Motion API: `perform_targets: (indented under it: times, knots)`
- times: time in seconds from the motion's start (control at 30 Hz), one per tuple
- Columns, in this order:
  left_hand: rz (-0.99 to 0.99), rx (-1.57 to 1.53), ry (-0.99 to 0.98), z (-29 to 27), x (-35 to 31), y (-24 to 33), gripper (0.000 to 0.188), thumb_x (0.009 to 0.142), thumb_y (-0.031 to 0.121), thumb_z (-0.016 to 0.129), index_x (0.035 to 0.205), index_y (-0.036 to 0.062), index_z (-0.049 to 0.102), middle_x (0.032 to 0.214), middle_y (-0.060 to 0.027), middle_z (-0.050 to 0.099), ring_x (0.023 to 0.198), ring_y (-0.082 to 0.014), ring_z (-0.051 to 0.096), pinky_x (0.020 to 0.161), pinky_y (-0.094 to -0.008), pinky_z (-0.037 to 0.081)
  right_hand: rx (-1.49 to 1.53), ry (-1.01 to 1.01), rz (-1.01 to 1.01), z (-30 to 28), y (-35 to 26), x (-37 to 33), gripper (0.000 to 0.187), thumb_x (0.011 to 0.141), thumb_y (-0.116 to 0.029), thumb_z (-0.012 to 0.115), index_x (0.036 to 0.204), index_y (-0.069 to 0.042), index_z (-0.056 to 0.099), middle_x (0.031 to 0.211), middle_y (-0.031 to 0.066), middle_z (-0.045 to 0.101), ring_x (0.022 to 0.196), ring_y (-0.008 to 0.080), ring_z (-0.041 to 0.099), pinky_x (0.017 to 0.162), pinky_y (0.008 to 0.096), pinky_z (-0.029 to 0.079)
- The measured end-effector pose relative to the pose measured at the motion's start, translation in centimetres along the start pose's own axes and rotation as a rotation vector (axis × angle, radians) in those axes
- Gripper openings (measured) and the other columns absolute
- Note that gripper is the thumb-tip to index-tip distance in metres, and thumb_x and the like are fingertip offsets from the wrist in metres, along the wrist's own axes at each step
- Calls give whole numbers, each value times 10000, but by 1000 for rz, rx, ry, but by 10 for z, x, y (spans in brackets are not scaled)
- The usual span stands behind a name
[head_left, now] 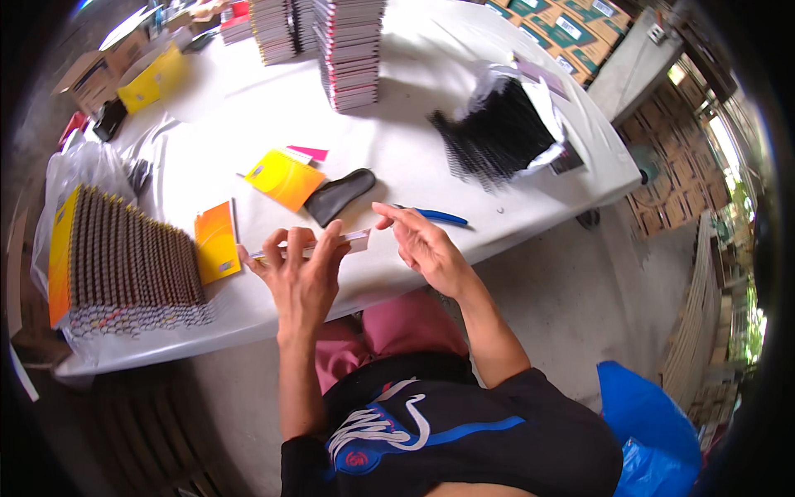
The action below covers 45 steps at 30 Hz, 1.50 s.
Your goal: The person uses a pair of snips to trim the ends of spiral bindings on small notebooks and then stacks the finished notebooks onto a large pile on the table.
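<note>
My left hand (pixel 300 269) grips a thin notebook (pixel 358 241) seen nearly edge-on, above the table's near edge. At its right end, my right hand (pixel 426 248) hovers with fingers stretched out and nothing visible in them. Just beyond that hand lies a tool with a blue handle (pixel 443 217), probably pliers. A dark, elongated flat object (pixel 341 195) rests beyond the notebook, against a yellow-orange booklet (pixel 286 179). Another such booklet (pixel 217 242) lies left of my left hand.
A long row of spiral-bound notebooks (pixel 137 257) stands at the left. Tall notebook stacks (pixel 352 58) rise at the back. Black spiral coils (pixel 501 128) spill from a plastic bag at the right. The white table (pixel 571 195) ends close to my body; cartons (pixel 571 33) stand beyond it.
</note>
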<state>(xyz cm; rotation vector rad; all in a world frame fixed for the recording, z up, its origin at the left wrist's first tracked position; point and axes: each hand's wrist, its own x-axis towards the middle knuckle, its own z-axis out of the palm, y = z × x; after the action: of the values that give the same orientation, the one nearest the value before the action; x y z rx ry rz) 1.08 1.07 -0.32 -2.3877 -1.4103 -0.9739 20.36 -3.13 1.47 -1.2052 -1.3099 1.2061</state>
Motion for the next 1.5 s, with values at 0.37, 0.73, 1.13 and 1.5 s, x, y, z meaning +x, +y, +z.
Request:
perform_targets:
  times: [0.37,0.73,1.13,1.5]
  knots:
    - [-128,-8,147,42,-11,19,567,541,574,746,802,113,545,976,-73,486,972,-263,443,860,-499,258,-308,51,-169,-11,0,-5,221,815,-66,640,1034,-70,676,918,64,637,812,115,567,685,243,445]
    - [-120,-32,198,40,-7,5,503,482,540,742,771,167,567,955,-23,483,924,-232,436,823,-451,273,-336,56,-90,-1,5,16,220,743,-48,707,962,-52,693,946,93,650,781,141,595,719,264,470]
    - [-169,-33,153,36,-3,11,540,483,557,743,807,163,566,853,-11,448,884,-243,424,837,-478,261,-365,-140,-197,-6,-2,21,163,823,-67,633,978,-37,676,842,58,622,702,105,564,639,232,449]
    - [-136,-119,90,25,-12,2,714,504,655,724,1002,165,579,893,-36,468,926,-252,423,887,-493,272,-463,-91,-21,-2,-28,20,250,859,-114,608,1098,-39,596,719,79,591,619,97,556,524,248,453]
